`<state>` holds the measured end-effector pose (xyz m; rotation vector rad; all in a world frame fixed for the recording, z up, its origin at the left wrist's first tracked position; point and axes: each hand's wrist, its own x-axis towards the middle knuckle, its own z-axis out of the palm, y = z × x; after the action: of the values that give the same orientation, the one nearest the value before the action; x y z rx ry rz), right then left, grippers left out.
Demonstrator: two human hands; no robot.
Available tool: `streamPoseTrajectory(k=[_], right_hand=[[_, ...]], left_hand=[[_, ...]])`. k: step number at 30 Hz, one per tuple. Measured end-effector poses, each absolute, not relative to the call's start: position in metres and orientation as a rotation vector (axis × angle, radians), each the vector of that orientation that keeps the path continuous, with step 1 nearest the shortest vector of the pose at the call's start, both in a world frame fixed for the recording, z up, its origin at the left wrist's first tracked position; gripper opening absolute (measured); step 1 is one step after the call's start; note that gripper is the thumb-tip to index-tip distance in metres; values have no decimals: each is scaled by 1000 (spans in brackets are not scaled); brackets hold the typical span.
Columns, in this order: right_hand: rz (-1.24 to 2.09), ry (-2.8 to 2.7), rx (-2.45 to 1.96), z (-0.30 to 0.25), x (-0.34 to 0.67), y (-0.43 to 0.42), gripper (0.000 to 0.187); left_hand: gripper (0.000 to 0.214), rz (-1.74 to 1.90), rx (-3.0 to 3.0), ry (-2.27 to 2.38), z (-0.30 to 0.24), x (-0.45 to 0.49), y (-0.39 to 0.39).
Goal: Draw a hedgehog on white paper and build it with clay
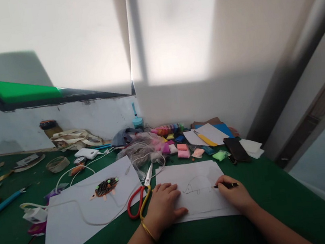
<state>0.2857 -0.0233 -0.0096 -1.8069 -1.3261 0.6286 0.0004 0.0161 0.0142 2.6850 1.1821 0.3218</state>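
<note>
A dark pen [227, 185] is pinched in my right hand [237, 195], its tip on the right part of a white paper sheet [205, 207]. Thin lines on that sheet form a drawing of a hedgehog-like animal [197, 186] with a pointed snout and short legs. My left hand [166, 203] lies flat on the sheet's left side, fingers spread, with nothing in it. Just left of it are scissors [140, 200] with one red and one yellow handle. Farther left, a larger white sheet [74, 229] carries a finished-looking hedgehog figure [106, 187] in brown, black and green.
Several coloured clay packets [183, 151] lie behind the paper, beside crumpled plastic bags [141, 145]. A yellow cutter [206, 138] rests on paper at the back. A black wallet [236, 149] is at right. White cables [85, 219] cross the left sheet on the green table [286, 193].
</note>
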Motion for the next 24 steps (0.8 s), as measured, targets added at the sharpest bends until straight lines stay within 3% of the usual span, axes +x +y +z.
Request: streamPoseTrajectory(k=[17, 24], right_hand=[[645, -1332, -1782, -9, 286, -25, 16], [866, -947, -1549, -20, 302, -18, 14]], left_hand=[[53, 308, 2673, 1180, 17, 1, 16], [52, 324, 2669, 1174, 16, 1, 16]])
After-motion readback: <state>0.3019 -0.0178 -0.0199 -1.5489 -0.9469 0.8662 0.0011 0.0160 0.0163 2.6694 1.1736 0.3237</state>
